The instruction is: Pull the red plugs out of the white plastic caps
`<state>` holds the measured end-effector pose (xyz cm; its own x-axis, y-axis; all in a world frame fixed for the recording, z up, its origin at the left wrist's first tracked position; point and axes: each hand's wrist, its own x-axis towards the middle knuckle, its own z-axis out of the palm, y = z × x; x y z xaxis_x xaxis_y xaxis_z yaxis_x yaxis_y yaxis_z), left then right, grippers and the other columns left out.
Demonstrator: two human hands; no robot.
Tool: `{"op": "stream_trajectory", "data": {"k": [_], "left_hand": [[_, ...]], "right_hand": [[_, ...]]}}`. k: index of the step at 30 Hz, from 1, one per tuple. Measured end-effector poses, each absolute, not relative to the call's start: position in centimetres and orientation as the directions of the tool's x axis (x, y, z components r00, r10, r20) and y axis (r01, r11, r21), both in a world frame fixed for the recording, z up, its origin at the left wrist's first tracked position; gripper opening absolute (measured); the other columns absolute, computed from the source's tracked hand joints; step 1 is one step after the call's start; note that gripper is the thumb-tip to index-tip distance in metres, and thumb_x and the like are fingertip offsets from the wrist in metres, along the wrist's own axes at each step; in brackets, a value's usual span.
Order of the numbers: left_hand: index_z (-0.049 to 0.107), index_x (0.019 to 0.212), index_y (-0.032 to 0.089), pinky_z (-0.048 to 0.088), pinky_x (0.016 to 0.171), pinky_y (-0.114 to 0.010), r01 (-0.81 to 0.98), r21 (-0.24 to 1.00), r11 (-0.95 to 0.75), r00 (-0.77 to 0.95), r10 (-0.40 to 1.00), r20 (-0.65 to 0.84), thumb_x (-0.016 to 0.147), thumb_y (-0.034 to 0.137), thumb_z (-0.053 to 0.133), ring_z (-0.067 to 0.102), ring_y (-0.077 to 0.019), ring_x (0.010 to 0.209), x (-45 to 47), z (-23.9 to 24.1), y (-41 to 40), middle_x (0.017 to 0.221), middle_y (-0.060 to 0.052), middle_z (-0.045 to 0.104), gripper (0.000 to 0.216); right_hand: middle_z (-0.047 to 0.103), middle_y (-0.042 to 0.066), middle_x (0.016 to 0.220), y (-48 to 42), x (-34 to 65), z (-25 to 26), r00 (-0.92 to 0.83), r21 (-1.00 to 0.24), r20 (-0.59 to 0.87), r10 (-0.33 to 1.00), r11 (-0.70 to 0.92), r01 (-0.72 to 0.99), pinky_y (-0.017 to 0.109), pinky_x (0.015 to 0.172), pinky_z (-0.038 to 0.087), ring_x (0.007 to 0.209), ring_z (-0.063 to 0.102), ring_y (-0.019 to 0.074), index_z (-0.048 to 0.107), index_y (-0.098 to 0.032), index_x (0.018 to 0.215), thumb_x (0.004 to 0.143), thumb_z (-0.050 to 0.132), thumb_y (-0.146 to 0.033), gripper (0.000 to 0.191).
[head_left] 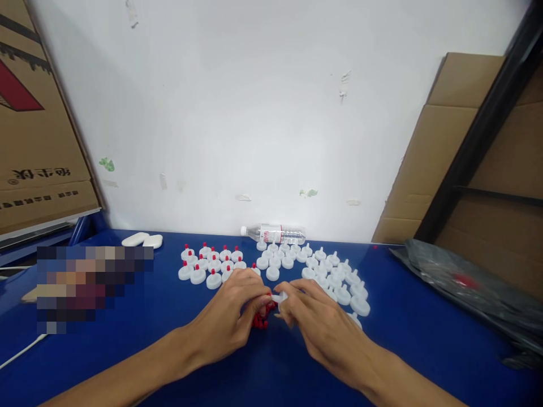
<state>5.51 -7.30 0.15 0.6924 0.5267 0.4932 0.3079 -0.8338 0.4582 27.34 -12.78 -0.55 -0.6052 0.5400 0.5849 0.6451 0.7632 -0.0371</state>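
Both hands meet over the middle of a blue table (127, 350). My left hand (231, 316) has its fingers curled, pinching at a small red cap. My right hand (316, 319) is closed on a white disc-shaped plastic part (279, 298) held between the fingertips. Several small red caps (259, 321) lie in a heap under the hands. Behind my left hand stand several white parts with red caps on them (210, 263). Behind my right hand lie several white parts without caps (326, 271).
A clear water bottle (275, 233) lies on its side against the white wall. Two white oblong objects (142, 240) sit at the back left. A black plastic bag (462, 288) is at the right. Cardboard boxes (29, 130) stand at both sides.
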Motion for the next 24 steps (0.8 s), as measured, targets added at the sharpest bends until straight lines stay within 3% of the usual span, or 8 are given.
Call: {"op": "stream_trajectory", "data": {"k": [6, 13, 16, 20, 24], "left_hand": [[0.067, 0.082, 0.019, 0.042, 0.083, -0.036, 0.286, 0.459, -0.841, 0.715, 0.506, 0.482, 0.105, 0.017, 0.041, 0.055, -0.0195, 0.084, 5.7, 0.4, -7.4, 0.078, -0.003, 0.065, 0.035], [0.068, 0.099, 0.02, 0.046, 0.088, -0.037, 0.299, 0.502, -0.811, 0.494, 0.582, 0.646, 0.102, 0.022, 0.052, 0.059, -0.0206, 0.094, 5.8, 0.5, -6.3, 0.096, -0.004, 0.069, 0.017], [0.065, 0.097, 0.019, 0.044, 0.095, -0.043, 0.419, 0.418, -0.806, 0.481, 0.588, 0.651, 0.102, 0.024, 0.049, 0.058, -0.0227, 0.098, 5.2, 0.6, -5.2, 0.097, -0.005, 0.068, 0.017], [0.063, 0.099, 0.02, 0.045, 0.098, -0.045, 0.508, 0.276, -0.816, 0.561, 0.557, 0.612, 0.101, 0.023, 0.047, 0.055, -0.0263, 0.113, 4.4, 0.4, -3.8, 0.104, -0.006, 0.068, 0.017], [0.063, 0.111, 0.022, 0.042, 0.106, -0.049, 0.544, 0.185, -0.818, 0.638, 0.547, 0.542, 0.102, 0.025, 0.046, 0.048, -0.0289, 0.131, 4.1, -0.3, -3.0, 0.113, -0.007, 0.069, 0.02]], "right_hand": [[0.065, 0.008, 0.103, -12.6, 27.2, -0.5, -0.609, 0.022, 0.641, 0.467, 0.782, 0.622, 0.034, 0.081, 0.054, 0.101, 0.061, 0.0218, 0.048, -0.021, 0.092, 0.087, 0.031, 0.009, 0.035], [0.067, 0.008, 0.117, -11.9, 26.6, -0.3, -0.467, -0.196, 0.625, 0.625, 0.705, 0.681, 0.041, 0.099, 0.051, 0.121, 0.059, 0.0235, 0.049, -0.023, 0.104, 0.103, 0.049, -0.018, 0.006], [0.063, 0.011, 0.131, -11.8, 26.7, -0.1, -0.423, -0.196, 0.581, 0.695, 0.624, 0.756, 0.047, 0.107, 0.047, 0.133, 0.052, 0.0249, 0.049, -0.023, 0.118, 0.103, 0.051, -0.024, 0.015], [0.055, 0.012, 0.145, -11.3, 27.2, -0.2, -0.429, -0.096, 0.524, 0.735, 0.552, 0.828, 0.054, 0.113, 0.04, 0.139, 0.047, 0.0258, 0.046, -0.023, 0.134, 0.104, 0.047, -0.028, 0.03], [0.056, 0.009, 0.146, -10.8, 27.5, -0.1, -0.514, -0.022, 0.429, 0.742, 0.578, 0.816, 0.056, 0.118, 0.035, 0.144, 0.042, 0.0254, 0.05, -0.023, 0.128, 0.104, 0.041, -0.022, 0.025]]}}
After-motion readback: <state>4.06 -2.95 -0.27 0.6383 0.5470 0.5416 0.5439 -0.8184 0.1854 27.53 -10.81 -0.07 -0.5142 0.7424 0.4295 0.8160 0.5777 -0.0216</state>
